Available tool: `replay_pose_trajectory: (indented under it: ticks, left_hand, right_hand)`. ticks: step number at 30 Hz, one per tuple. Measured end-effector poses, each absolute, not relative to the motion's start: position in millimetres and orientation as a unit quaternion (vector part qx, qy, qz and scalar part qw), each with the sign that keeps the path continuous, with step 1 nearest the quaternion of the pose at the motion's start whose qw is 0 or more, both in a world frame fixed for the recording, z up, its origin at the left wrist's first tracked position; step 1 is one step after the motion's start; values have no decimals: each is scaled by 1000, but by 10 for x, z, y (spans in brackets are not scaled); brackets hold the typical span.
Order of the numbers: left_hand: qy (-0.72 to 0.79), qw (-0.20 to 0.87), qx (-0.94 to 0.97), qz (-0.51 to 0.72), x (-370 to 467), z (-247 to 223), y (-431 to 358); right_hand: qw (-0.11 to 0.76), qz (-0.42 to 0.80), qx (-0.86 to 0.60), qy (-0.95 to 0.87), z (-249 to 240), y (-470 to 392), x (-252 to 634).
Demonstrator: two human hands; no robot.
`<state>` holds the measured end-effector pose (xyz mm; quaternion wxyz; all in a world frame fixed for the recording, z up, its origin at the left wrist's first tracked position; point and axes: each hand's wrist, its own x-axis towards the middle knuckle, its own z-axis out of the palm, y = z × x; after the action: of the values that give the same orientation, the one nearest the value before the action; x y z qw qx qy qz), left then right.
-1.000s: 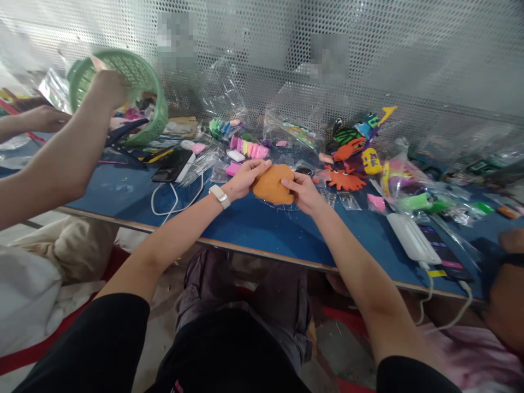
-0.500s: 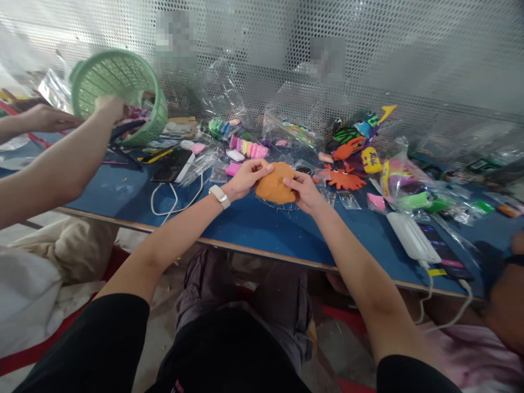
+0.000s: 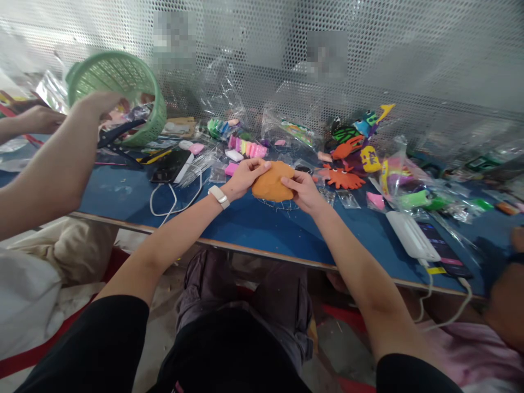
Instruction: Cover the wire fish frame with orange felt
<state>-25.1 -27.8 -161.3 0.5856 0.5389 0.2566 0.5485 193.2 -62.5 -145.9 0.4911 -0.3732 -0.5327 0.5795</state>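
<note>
A flattened piece of orange-brown modelling clay [image 3: 272,182] is held up over the near part of the blue table. My left hand [image 3: 248,176] pinches its upper left edge, thumb on top. On the opposite edge, my right hand [image 3: 303,189] grips it between thumb and fingers. Thin wire mesh [image 3: 282,206] shows just under the clay; how far it reaches beneath is hidden. Behind my hands lie pink and yellow clay pieces [image 3: 248,146] and a magenta block [image 3: 231,168]. An orange crab figure [image 3: 343,177] lies to the right of my right hand.
At the left, a co-worker's hand [image 3: 102,103] reaches into a tipped green basket [image 3: 159,117], near black-handled pliers [image 3: 118,134]. A phone [image 3: 172,166] with a white cable lies nearer. On the right are a white power bank [image 3: 412,236] and another phone [image 3: 444,248].
The clay has shifted slightly left and its near edge has lifted a little, both hands keeping their grip. The co-worker's forearm has moved left, and the pliers show more fully.
</note>
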Motion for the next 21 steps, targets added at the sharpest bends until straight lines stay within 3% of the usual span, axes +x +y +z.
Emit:
replay_pose_trajectory:
  ticks: [21]
  left_hand:
    - [220, 618, 541, 527, -285, -1643, -210]
  right_hand:
    - [535, 558, -363, -520, -1519, -496, 2020]
